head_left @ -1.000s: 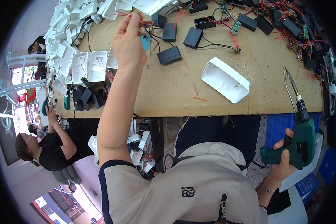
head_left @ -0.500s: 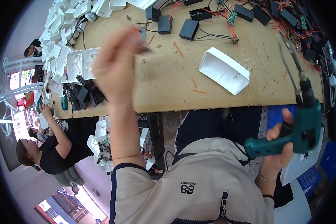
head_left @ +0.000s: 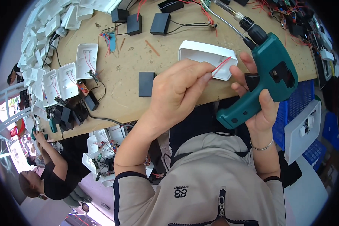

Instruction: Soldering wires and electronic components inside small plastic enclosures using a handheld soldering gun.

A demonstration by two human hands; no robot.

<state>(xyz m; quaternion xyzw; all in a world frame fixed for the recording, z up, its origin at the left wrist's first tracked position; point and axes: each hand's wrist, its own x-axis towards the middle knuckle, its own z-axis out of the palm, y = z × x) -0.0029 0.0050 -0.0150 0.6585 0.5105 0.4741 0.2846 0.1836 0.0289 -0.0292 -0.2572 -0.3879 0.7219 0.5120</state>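
My left hand (head_left: 177, 88) is closed in a pinch on thin red wires (head_left: 223, 65), whose free ends stick out over the open white plastic case (head_left: 205, 48). In my right hand (head_left: 263, 115) is a green soldering gun (head_left: 269, 71) with a black trigger, its metal tube (head_left: 226, 19) pointing up and away to the left. The fingers curve loosely round the gun's body. Just left of my left wrist, a black box (head_left: 145, 84) lies on the cardboard-topped table (head_left: 128, 60). What the wires join to is hidden by my left hand.
White cases with red wires (head_left: 87, 62) stand on the left, near a white heap (head_left: 45, 28). Black boxes with leads (head_left: 160, 23) lie at the back. Beside the table are a case-filled bin (head_left: 101, 150) and blue crates (head_left: 299, 98). A co-worker (head_left: 52, 165) works at far left.
My left hand has come right and down to the white case, now with red wires in its fingers. A black box now lies on the table. The soldering gun has moved left, towards the case.
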